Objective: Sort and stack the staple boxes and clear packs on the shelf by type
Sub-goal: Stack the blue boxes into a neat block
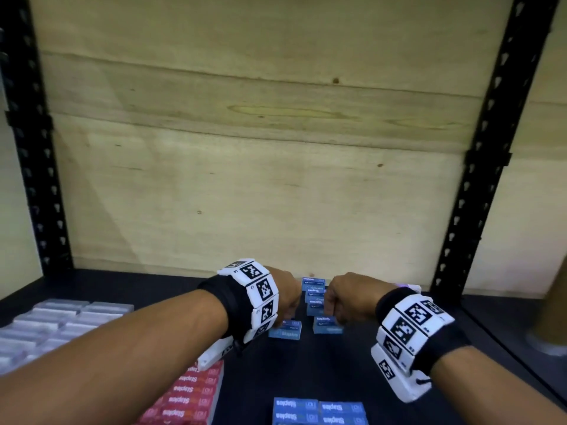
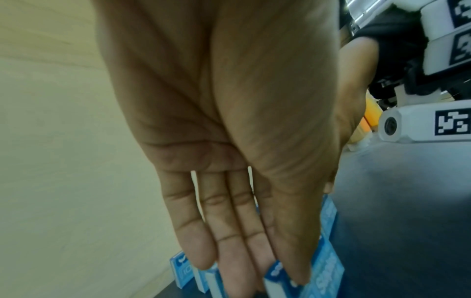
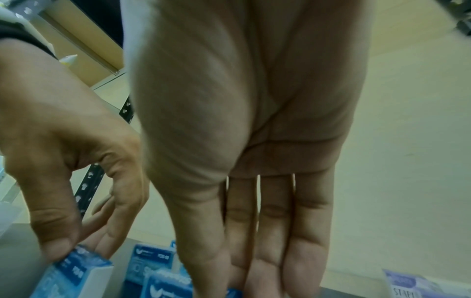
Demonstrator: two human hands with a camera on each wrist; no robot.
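Observation:
Several blue staple boxes stand loose in the middle of the dark shelf [image 1: 383, 403], among them a rear one [image 1: 313, 283]. My left hand [image 1: 287, 320] reaches down and pinches a blue box [image 1: 285, 330] between thumb and fingers. The left wrist view shows that left hand [image 2: 267, 282] on its box [image 2: 326, 268]; the right wrist view shows the same box [image 3: 74, 268] under the thumb. My right hand [image 1: 329, 317] points down on the neighbouring blue box [image 1: 328, 326]. In its wrist view the right hand [image 3: 229, 288] has thumb in front of this box [image 3: 165, 286] and fingers behind.
Clear packs [image 1: 52, 326] are laid in rows at the left. A red staple box stack [image 1: 190, 394] and a blue stack [image 1: 319, 412] sit near the front edge. A clear pack [image 3: 407, 286] lies right of my right hand. Black posts [image 1: 478, 148] and a plywood back [image 1: 245, 148] bound the shelf.

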